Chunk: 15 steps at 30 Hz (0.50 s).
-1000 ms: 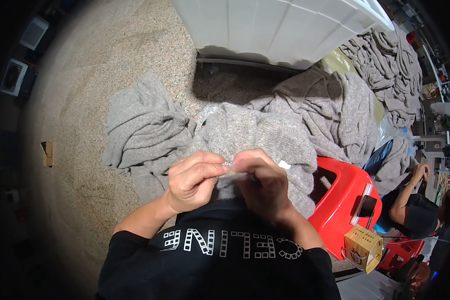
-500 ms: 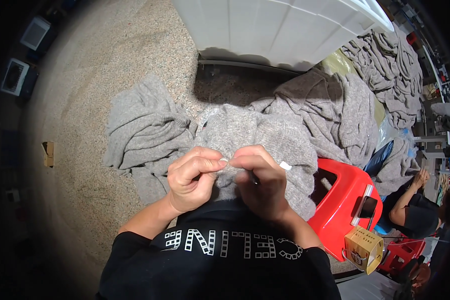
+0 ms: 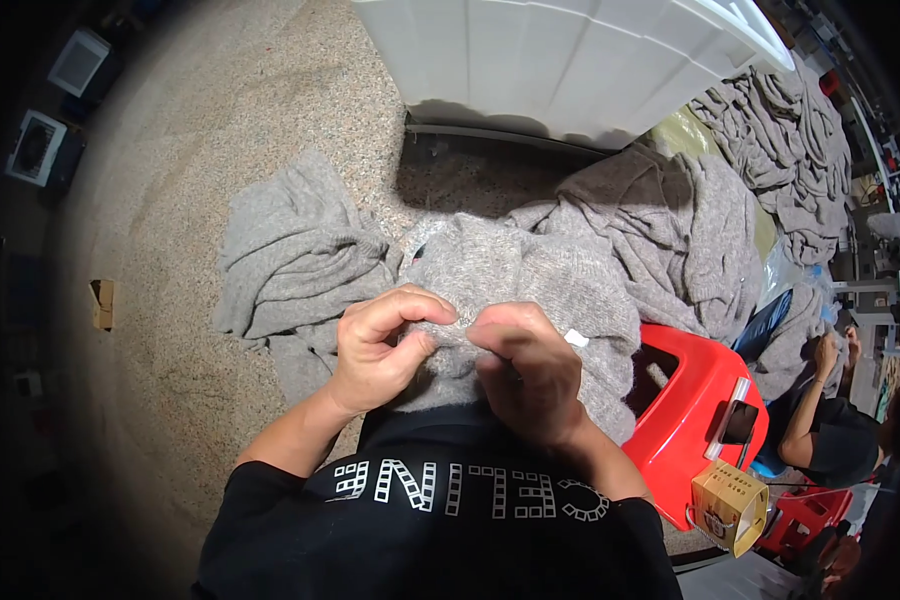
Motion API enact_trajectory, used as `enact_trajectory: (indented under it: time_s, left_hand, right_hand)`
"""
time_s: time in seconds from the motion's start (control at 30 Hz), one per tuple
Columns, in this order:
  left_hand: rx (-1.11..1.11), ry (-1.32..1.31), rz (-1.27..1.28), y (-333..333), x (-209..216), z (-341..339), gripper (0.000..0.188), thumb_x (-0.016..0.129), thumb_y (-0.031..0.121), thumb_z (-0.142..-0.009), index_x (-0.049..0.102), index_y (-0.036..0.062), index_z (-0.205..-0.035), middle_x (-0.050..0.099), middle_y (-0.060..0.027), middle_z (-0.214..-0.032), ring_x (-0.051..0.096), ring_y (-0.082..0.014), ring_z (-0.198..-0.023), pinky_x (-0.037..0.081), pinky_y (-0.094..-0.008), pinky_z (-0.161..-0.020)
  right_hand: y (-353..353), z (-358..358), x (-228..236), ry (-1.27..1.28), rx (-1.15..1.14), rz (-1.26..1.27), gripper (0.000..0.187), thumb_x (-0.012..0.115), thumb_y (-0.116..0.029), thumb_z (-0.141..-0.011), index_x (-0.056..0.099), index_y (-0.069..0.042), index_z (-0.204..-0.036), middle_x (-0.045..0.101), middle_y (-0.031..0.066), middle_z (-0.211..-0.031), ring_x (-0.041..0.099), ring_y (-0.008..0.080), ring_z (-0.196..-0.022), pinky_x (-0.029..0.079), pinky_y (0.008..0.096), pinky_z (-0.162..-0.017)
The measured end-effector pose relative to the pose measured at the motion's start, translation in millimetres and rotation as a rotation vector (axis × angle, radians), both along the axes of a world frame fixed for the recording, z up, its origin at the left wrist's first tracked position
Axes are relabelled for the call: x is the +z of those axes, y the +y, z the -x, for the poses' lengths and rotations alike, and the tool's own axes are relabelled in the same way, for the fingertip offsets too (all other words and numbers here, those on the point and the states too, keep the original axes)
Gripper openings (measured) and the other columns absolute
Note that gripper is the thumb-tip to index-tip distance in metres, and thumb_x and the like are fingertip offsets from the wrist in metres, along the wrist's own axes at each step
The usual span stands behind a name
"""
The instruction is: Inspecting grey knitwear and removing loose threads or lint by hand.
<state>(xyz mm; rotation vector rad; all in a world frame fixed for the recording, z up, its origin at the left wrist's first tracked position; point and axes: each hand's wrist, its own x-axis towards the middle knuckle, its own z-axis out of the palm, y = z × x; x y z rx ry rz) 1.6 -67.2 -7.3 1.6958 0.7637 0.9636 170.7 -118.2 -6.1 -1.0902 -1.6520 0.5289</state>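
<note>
A light grey knitted garment [image 3: 540,265] lies bunched over my lap, with a small white tag [image 3: 576,338] on it beside my right hand. My left hand [image 3: 375,345] hovers over the knit, its thumb and index finger curved and apart, with nothing visible between them. Almost meeting its index fingertip, my right hand [image 3: 532,365] is closed in a pinch, its other fingers curled in shadow. Whatever lies between those right fingertips is too small to make out.
Grey knits lie heaped to the left [image 3: 290,260] and right [image 3: 690,240]. A pale plastic bin [image 3: 560,70] stands ahead. At my right is a red stool [image 3: 685,400] bearing a phone [image 3: 739,422], with a yellow box [image 3: 727,505] by its edge. Another person [image 3: 830,430] works at far right.
My left thumb has parted from its index finger, where both were pinched together before. The right hand stays pinched in nearly the same place. The whole view has shifted slightly.
</note>
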Motion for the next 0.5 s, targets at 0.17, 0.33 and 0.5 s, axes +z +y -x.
enact_trajectory:
  time_s: [0.17,0.33,0.5]
  left_hand:
    - [-0.033,-0.139,0.121,2.4,-13.9,-1.5,0.021,0.051,-0.012,-0.067,0.055,-0.0019,-0.086,0.061,-0.0106,-0.086,0.060,-0.0173,-0.083,0.046,-0.0265,-0.075]
    - [-0.082,-0.229,0.185,1.6,-16.4,-4.6,0.020,0.051,-0.012,-0.071,0.054,-0.0012,-0.087,0.060,-0.0091,-0.090,0.057,-0.0143,-0.084,0.045,-0.0253,-0.076]
    - [-0.070,-0.279,0.350,-0.8,-10.8,-1.3,0.020,0.052,-0.010,-0.076,0.056,-0.0010,-0.093,0.059,-0.0072,-0.093,0.056,-0.0109,-0.084,0.044,-0.0221,-0.074]
  right_hand:
    - [-1.3,0.5,-2.4,-0.025,-0.004,-0.015,0.024,0.058,0.003,-0.072,0.057,-0.005,-0.094,0.060,0.0121,-0.087,0.059,0.0269,-0.078,0.049,0.0307,-0.064]
    - [-2.0,0.8,-3.5,-0.028,-0.012,-0.022,0.020,0.058,0.001,-0.075,0.056,-0.005,-0.094,0.059,0.0126,-0.087,0.059,0.0271,-0.077,0.049,0.0308,-0.063]
    - [0.6,-3.9,-1.1,0.095,-0.013,-0.024,0.018,0.057,-0.002,-0.078,0.055,-0.004,-0.095,0.059,0.0135,-0.086,0.059,0.0271,-0.077,0.048,0.0305,-0.061]
